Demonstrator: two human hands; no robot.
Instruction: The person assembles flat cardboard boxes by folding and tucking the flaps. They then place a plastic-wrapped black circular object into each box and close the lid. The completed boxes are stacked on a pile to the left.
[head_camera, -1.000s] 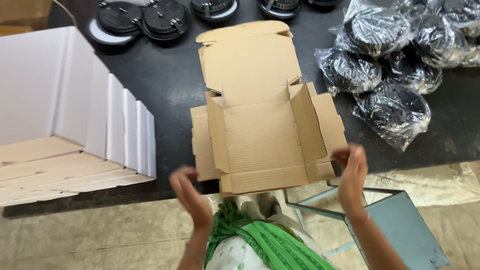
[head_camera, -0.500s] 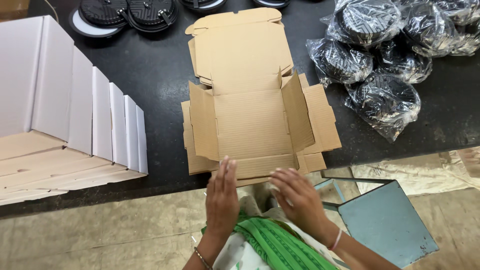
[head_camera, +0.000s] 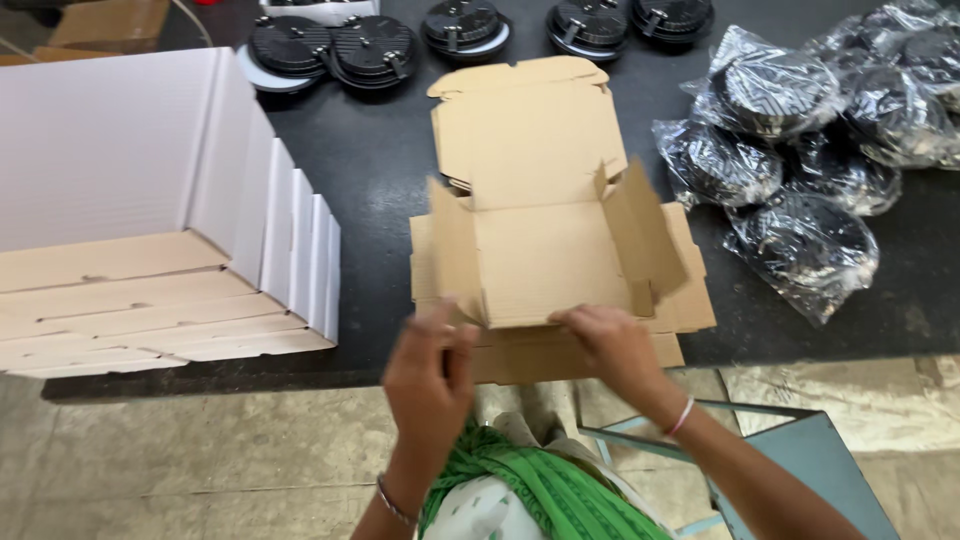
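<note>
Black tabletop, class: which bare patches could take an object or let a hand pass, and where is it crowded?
One bare strip of black tabletop runs between the white box stack and the brown cardboard box. A narrower gap lies between that box and the bagged black discs. The far edge is crowded with unbagged black discs; both hands occupy the near edge.

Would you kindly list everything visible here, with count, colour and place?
Box: one, brown cardboard, half folded, table centre, lid open.
Flat boxes: a stack, white outside and brown inside, left.
Discs: about six, black and round, far edge.
Bagged discs: several, black in clear plastic, right.
Table: one, black.
Stool: one, blue-grey, lower right.
Bracelets: one on each wrist.
Left hand: on the box's near flap.
Right hand: on the same flap.
</note>
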